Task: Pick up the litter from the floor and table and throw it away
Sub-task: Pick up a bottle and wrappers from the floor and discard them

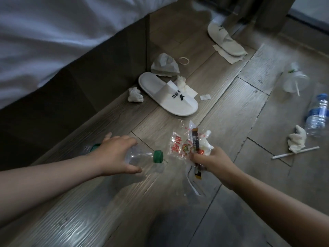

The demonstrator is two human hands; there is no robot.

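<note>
**Item 1.** Left hand (pixel 117 154): fingers curled over the clear bottle (pixel 142 155), thumb under it, green cap pointing to three o'clock. The bottle is low by the floor (pixel 89 211); I cannot tell whether it is lifted.
Risk: the thin plastic looks slick, and a loose hold could send it rolling along the bed base (pixel 89 82) at ten o'clock.

**Item 2.** Right hand (pixel 211 161): clamped on a wrapper bundle (pixel 179 145) of printed clear bag, dark sachet (pixel 195 138) and white tissue, just right of the cap.
Risk: the fist looks full. The sachet's tail hangs out at six o'clock and may slip free if more is added.

**Item 3.** Outstanding litter: tissue ball (pixel 135 94) beside the slipper (pixel 169 94) at twelve o'clock. Cup (pixel 293 81), blue-label bottle (pixel 317 114) and straw (pixel 295 152) lie at two to three o'clock.
Risk: both hands are occupied and no bin is in sight, so reaching further invites drops.
</note>
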